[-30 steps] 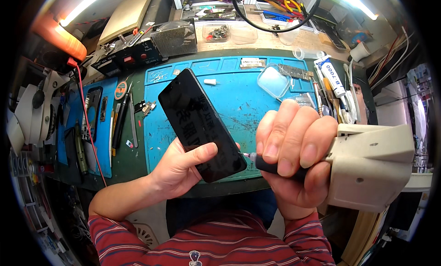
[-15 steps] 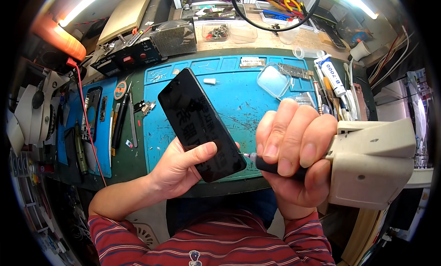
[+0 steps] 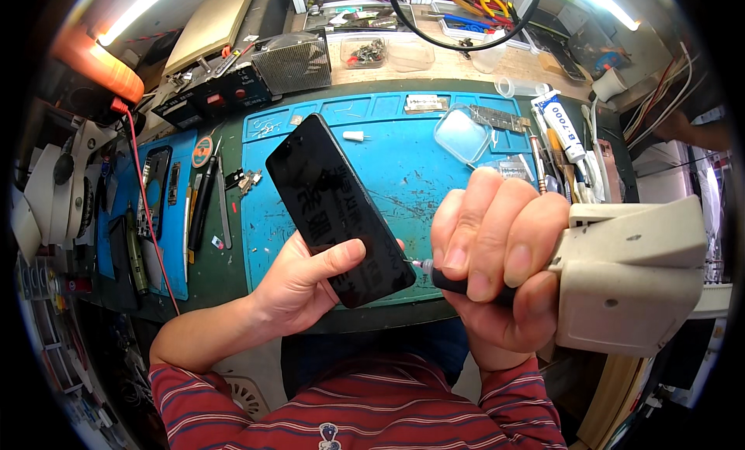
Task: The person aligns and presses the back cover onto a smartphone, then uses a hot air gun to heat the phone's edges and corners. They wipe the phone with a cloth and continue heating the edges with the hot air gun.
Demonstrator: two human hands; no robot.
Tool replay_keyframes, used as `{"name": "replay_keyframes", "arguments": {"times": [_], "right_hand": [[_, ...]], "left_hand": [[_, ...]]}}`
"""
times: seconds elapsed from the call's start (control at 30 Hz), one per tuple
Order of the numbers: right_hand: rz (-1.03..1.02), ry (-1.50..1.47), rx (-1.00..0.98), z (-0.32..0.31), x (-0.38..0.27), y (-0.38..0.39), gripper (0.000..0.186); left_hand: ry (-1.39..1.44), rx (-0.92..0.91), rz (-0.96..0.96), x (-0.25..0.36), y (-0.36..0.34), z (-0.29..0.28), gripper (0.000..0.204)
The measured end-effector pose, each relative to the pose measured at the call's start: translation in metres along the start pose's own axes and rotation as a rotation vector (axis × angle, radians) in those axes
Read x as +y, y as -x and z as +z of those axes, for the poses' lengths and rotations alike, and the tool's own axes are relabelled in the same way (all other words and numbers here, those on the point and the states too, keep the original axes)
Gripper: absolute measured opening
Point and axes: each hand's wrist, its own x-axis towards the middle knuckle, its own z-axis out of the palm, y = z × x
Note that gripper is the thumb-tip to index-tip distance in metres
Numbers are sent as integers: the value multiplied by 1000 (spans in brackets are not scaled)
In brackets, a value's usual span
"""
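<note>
My left hand (image 3: 306, 291) grips a black phone (image 3: 326, 190) from beneath and the left side, thumb on its dark, glossy face. The phone is tilted over the blue mat (image 3: 403, 194). My right hand (image 3: 493, 248) is wrapped round a dispenser-like tool (image 3: 621, 287) with a beige body and dark barrel. Its thin tip (image 3: 419, 264), with a pinkish collar, meets the phone's right edge near the lower corner; whether it touches is hard to tell. A small white piece (image 3: 355, 137) lies on the mat above the phone.
An opened phone (image 3: 151, 194) and slim tools lie left. A clear box (image 3: 458, 139), white tube (image 3: 555, 120) and tools lie upper right. Tool trays (image 3: 473, 7) and a black device (image 3: 217, 93) line the back. A dim shape like another person's arm (image 3: 683, 128) shows far right.
The tool's beige body has shifted slightly right and up. My hands and the phone stay almost still. The dim arm-like shape at far right has appeared.
</note>
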Motion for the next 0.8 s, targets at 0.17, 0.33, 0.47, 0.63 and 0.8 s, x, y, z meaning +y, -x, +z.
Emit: {"name": "replay_keyframes", "arguments": {"times": [0.17, 0.33, 0.47, 0.63, 0.8], "right_hand": [[-1, -6, -3, 1, 0, 0, 26], [-5, -14, -23, -1, 2, 0, 26], [-15, -29, -41, -3, 3, 0, 25], [-6, -34, -38, -4, 2, 0, 26], [28, 0, 23, 3, -2, 0, 27]], "left_hand": [[7, 1, 7, 0, 1, 0, 33], [18, -4, 8, 0, 0, 0, 31], [18, 2, 8, 0, 0, 0, 32], [17, -3, 7, 0, 0, 0, 32], [18, 7, 11, -1, -1, -1, 33]]}}
